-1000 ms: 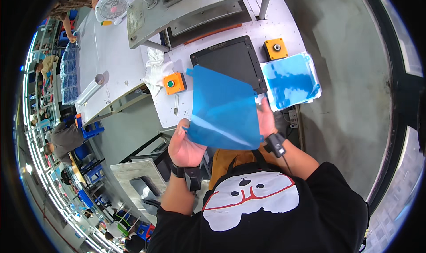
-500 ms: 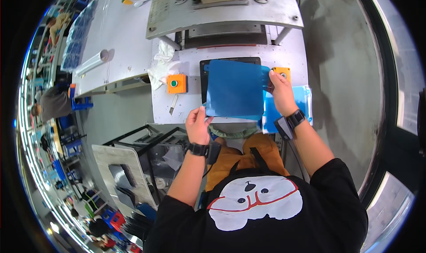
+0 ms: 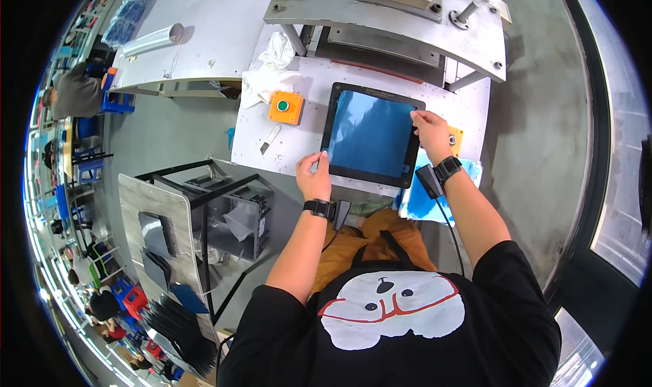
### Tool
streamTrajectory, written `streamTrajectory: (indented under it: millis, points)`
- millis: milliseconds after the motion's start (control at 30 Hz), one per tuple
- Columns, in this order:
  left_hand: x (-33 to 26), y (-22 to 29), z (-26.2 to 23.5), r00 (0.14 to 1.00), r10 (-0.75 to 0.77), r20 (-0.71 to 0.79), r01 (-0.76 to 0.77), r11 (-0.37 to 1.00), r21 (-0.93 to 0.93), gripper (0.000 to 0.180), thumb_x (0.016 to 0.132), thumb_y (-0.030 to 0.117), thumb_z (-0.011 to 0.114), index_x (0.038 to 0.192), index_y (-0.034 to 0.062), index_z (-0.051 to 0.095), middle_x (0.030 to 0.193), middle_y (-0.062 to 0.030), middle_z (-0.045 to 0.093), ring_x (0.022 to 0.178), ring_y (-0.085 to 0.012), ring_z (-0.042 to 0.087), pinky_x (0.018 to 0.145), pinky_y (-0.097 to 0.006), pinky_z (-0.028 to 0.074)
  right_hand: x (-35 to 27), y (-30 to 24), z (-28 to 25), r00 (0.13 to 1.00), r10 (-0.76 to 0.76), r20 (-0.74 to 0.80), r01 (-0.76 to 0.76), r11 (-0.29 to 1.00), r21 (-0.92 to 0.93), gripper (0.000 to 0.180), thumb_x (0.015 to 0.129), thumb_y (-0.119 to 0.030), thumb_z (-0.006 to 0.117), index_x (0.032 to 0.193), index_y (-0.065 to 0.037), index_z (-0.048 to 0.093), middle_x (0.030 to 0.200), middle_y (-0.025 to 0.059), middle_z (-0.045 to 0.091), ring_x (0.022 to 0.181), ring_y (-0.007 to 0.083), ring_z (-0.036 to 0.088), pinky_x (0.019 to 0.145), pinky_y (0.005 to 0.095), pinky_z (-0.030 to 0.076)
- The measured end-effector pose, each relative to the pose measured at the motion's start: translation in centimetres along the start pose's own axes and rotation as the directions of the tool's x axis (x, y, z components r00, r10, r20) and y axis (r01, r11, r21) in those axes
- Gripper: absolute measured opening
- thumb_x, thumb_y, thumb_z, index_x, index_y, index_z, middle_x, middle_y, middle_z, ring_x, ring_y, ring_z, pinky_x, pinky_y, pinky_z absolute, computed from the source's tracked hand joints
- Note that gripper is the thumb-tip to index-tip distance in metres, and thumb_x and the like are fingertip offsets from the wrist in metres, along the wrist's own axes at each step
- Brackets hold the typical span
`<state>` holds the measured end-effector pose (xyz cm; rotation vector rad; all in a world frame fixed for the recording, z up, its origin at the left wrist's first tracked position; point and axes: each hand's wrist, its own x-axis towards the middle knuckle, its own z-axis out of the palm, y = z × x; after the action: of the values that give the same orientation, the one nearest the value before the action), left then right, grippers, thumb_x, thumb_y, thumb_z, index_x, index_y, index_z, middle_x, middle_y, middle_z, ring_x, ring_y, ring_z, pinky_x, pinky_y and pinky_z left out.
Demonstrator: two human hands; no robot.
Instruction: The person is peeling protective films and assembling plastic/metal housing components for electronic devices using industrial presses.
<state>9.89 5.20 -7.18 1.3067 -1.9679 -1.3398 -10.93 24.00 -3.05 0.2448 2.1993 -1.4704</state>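
Observation:
A blue film sheet (image 3: 372, 136) lies over a black rectangular frame (image 3: 370, 176) on the white work table, inside the frame's border. My left hand (image 3: 314, 176) pinches the sheet's near left corner between thumb and fingers. At the far right corner, my right hand (image 3: 433, 133) grips the sheet's edge in the same way. Beyond the frame stands a metal press (image 3: 387, 24) with its upper plate raised on posts. More blue sheets (image 3: 429, 195) rest in a stack beneath my right wrist.
An orange box with a green button (image 3: 283, 106) is left of the frame, beside a cutter knife (image 3: 270, 139) and white cloth (image 3: 268, 81). Another orange button box (image 3: 456, 141) sits by my right hand. A rack with a board (image 3: 163, 214) stands at left; people sit farther off.
The blue sheet has come down from a raised, off-centre position to line up with the black frame. Both hands stay at its corners. My view has shifted, turning the table slightly.

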Motion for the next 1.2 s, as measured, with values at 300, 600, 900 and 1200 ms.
streamTrajectory:
  millis: [300,600,900,1200]
  points:
    - [-0.9,1.2,-1.2,0.998,-0.034,0.059,0.047,0.968,-0.247,0.019,0.084,0.021,0.074,0.093,0.0044,0.070,0.108,-0.0097,0.061,0.096,-0.0216,0.059,0.081,-0.032,0.045,-1.2,-0.6,-1.4,1.000,-0.028,-0.006,0.028,0.985,0.172,0.022,0.091,-0.021,0.068,0.101,-0.002,0.068,0.077,-0.0006,0.061,0.064,0.0058,0.054,0.051,0.0200,0.042]
    - [0.2,-0.1,0.3,0.999,0.044,0.021,-0.044,0.998,0.041,0.022,0.082,0.020,0.075,0.094,0.0037,0.067,0.104,-0.0107,0.063,0.098,-0.0239,0.059,0.086,-0.035,0.046,0.3,0.7,-0.5,0.997,-0.077,-0.024,0.076,0.995,-0.065,0.027,0.088,-0.019,0.070,0.103,0.002,0.066,0.076,0.0032,0.064,0.062,0.0076,0.058,0.051,0.0213,0.045]
    - [0.3,-0.4,0.5,0.999,-0.014,0.032,0.016,0.999,-0.040,0.022,0.082,0.016,0.074,0.098,0.0074,0.061,0.100,-0.0063,0.060,0.095,-0.0206,0.056,0.085,-0.034,0.045,0.3,-0.5,-1.1,0.996,-0.080,-0.036,0.069,0.966,-0.251,0.037,0.086,-0.022,0.072,0.111,0.003,0.062,0.076,0.0080,0.067,0.063,0.0124,0.065,0.054,0.0246,0.050]
    - [3.0,1.8,-1.9,0.839,0.501,0.212,-0.543,0.791,0.281,0.010,0.077,0.013,0.073,0.085,0.0117,0.068,0.106,-0.0062,0.060,0.101,-0.0295,0.054,0.086,-0.041,0.043,1.4,-0.1,-3.7,0.864,-0.479,0.157,0.481,0.689,-0.542,0.018,0.083,-0.014,0.069,0.097,-0.002,0.069,0.084,0.0125,0.066,0.074,0.0236,0.065,0.070,0.0328,0.052]
